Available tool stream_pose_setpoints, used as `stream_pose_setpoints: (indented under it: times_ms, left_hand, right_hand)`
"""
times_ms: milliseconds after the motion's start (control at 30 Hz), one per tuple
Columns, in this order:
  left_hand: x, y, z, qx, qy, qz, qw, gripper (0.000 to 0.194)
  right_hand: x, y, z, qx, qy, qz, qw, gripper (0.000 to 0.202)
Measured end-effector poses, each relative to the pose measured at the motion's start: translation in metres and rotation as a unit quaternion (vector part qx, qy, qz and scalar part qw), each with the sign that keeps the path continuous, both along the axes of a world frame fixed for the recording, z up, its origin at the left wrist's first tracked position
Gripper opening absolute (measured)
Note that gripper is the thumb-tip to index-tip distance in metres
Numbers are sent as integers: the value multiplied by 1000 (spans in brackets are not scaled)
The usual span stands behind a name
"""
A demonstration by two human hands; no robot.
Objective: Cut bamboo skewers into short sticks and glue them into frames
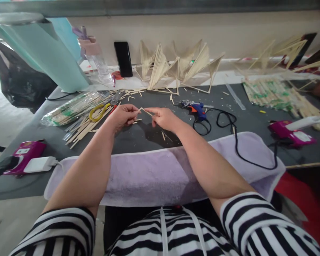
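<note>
Between my hands, above the grey tabletop, are thin wooden sticks meeting in a pointed corner. My left hand pinches the left side of that corner. The fingers of my right hand are closed on the stick that slopes down to the right. A glue gun in blue and orange lies to the right of my right hand, its cord looped beside it. Next to my left wrist are yellow-handled scissors, resting on a pile of loose sticks.
Zigzag stick structures stand along the wall by a phone and a bottle. Bagged sticks lie left, more packs right. Magenta power strips sit at both sides. A lilac towel covers the front edge.
</note>
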State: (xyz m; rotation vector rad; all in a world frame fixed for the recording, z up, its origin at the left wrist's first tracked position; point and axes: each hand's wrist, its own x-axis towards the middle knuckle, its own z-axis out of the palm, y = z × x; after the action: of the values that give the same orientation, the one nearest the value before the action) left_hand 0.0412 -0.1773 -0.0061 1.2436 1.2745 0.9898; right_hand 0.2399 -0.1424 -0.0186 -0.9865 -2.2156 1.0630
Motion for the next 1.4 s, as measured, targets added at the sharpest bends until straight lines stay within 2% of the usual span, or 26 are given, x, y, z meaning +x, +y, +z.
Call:
stream_pose_setpoints:
  times_ms: [200,600,767,1400]
  left_hand:
    - [-4,4,-5,1,-3,-6,1000,20]
    - [-3,4,-6,-12,-3,-14,1000,23]
    - [0,5,-6,-12,9,14,1000,28]
    - [-2,8,-19,-24,7,-8,1000,23]
  right_hand:
    - [0,3,-4,7,12,7,1000,47]
    - [0,7,-8,3,5,-2,1000,49]
    - [0,6,-8,8,-12,-10,1000,49]
    - [1,11,-16,-7,-37,-3,999,45]
